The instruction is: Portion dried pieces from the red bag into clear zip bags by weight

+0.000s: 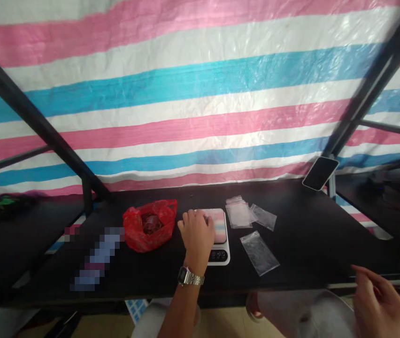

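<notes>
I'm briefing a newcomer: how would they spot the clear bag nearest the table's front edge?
On the black table, find the white scale partly covered by the left hand. Just right of it lies the clear bag. It lies alone, while the other clear bags overlap farther back.

No words, brands or numbers can be read. Small pale symbols mark the black control panel (219, 256) of the white digital scale (221, 227), too tiny to make out; the wristwatch (183, 275) face is illegible.
</notes>
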`<action>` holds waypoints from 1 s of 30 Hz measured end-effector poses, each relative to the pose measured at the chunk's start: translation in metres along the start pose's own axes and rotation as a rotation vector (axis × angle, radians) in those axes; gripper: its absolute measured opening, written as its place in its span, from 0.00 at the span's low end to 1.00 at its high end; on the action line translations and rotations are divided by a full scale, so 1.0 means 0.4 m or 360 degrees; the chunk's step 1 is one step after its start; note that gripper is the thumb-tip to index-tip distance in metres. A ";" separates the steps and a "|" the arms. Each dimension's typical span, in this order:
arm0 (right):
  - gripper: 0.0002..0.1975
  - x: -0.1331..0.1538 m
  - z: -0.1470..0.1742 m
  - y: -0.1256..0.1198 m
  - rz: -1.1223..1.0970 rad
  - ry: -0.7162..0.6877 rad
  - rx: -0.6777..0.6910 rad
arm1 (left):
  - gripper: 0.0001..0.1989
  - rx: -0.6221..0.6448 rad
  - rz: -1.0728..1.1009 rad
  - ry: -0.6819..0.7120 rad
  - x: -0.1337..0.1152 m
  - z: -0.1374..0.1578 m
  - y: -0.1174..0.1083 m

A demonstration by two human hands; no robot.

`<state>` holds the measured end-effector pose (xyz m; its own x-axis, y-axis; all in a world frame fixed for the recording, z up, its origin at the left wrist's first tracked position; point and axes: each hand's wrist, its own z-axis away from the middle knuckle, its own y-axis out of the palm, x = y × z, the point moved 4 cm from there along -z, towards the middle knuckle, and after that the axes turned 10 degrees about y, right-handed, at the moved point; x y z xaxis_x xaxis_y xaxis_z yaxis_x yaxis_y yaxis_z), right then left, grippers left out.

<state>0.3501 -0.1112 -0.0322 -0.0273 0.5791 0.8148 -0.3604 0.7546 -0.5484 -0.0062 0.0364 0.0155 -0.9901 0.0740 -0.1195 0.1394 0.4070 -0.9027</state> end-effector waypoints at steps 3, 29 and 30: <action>0.17 -0.015 -0.016 0.005 -0.0064 -0.0065 0.0025 | 0.08 -0.0093 0.0085 0.0069 -0.003 0.007 0.010; 0.22 0.308 0.316 0.399 -0.0866 -0.0815 0.1713 | 0.05 -0.0769 0.1286 0.0480 -0.090 0.022 -0.018; 0.22 0.312 0.316 0.407 -0.0866 -0.0841 0.1717 | 0.05 -0.0735 0.1325 0.0481 -0.080 0.015 -0.018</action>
<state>0.1702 0.0450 0.0040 0.0864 -0.0935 0.9919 -0.9918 0.0855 0.0945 0.0245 0.0255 0.0232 -0.5365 0.6987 -0.4732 0.8436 0.4294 -0.3224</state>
